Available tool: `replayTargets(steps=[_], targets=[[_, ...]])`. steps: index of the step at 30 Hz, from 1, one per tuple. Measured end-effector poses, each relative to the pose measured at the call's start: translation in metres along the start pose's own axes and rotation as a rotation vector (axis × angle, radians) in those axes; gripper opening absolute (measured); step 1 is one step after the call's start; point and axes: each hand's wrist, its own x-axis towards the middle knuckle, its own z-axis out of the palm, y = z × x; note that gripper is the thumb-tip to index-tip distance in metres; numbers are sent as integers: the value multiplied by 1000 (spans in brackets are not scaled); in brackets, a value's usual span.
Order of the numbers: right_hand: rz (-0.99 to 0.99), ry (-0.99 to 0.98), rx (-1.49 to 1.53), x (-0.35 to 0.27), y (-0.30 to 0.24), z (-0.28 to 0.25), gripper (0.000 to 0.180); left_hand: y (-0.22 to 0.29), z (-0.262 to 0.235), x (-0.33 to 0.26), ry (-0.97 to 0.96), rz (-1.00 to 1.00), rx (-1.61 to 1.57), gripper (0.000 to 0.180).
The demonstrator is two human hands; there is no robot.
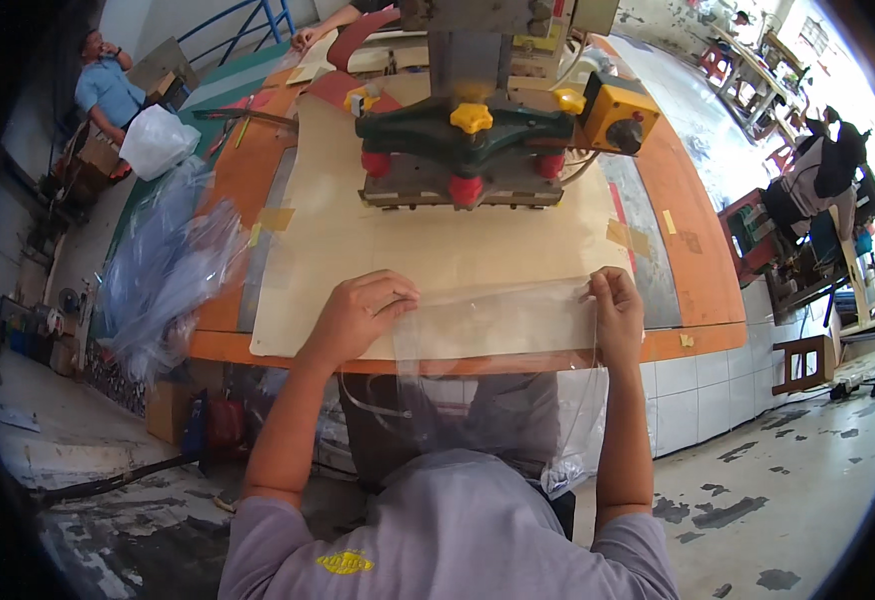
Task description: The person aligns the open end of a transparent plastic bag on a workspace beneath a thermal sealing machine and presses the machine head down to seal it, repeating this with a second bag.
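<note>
Head view: I am pinching a clear plastic sheet (498, 320) at both ends, left hand (358, 315) and right hand (616, 315) equally near, its long axis running side to side just before the press machine (468, 140) on the cream board (338, 240).

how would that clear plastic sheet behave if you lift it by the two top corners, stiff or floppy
Probably floppy: the thin clear plastic sheet drapes over the edge of the beige work board and hangs limp. Likely very light, since the left hand and right hand pinch it with fingertips only. Possibly slippery, given its glossy look.
</note>
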Motion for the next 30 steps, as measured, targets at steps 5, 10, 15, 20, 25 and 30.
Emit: replayTargets(steps=[5,10,15,20,25,30], targets=[[47,21,47,1,0,6,19,-14,26,-16,151,-406,-426,13],[48,48,28,1,-5,6,21,-13,33,-20,186,-419,-503,17],[56,48,23,0,-8,10,20,10,45,-29,361,-414,-394,22],[54,45,20,-2,-10,9,19,11,48,-33,345,-462,-385,19],[73,-33,66,-1,-3,-3,18,8,29,-29,318,-401,-509,18],[-14,-59,-50,-32,-20,-9,14,13,24,-47,250,-342,-349,18]])
